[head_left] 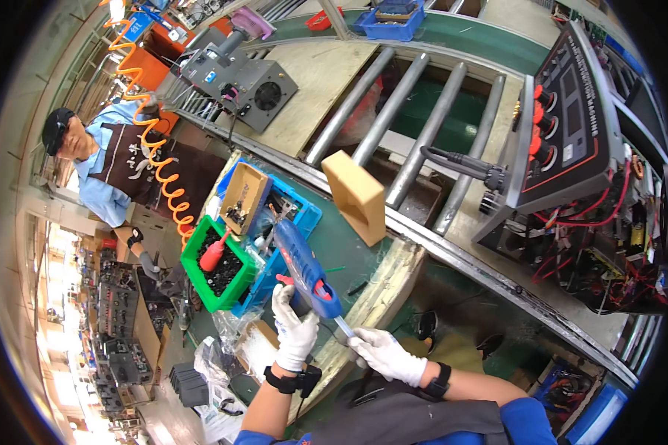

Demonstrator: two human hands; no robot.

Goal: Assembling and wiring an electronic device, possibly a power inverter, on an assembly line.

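Note:
A blue hot glue gun with red parts points away from me, its nozzle toward the blue bin. My left hand, in a white glove, is closed at its handle beside the red trigger; the handle is mostly hidden by the fingers. A pale, translucent glue stick juts from the gun's rear end. My right hand, also gloved in white, pinches the free end of that stick between thumb and fingers. Just beyond the gun lie the blue bin and a green bin of small black parts.
A red bottle rests in the green bin. An open cardboard box stands at the bench edge, by the roller conveyor. An opened machine panel with exposed wires stands right. An orange coiled hose hangs left, before a co-worker.

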